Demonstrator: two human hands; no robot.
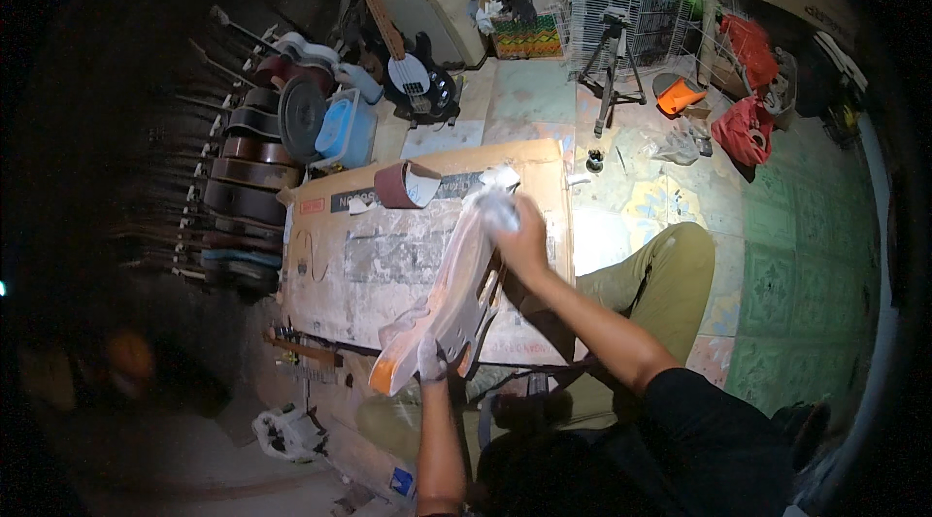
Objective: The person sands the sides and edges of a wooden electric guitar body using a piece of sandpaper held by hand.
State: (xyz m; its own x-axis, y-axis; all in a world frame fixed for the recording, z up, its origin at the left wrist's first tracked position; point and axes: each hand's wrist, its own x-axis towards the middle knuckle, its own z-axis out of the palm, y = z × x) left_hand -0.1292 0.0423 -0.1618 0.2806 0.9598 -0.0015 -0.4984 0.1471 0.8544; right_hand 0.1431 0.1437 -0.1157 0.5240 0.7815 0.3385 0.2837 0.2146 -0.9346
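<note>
While left fingers (429, 358) clutched the guitar body (449, 286), uneven pressure from right fingers (524, 217), grip indiscernible, risked tilting it.

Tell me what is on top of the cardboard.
A curled brown sandpaper strip lies near the far edge of the cardboard, a white scrap beside it. The pale guitar body hides some cardboard; anything beneath cannot be seen.

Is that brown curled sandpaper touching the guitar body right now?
Apart. The head view shows a strip of cardboard between the curled sandpaper and the guitar body.
</note>
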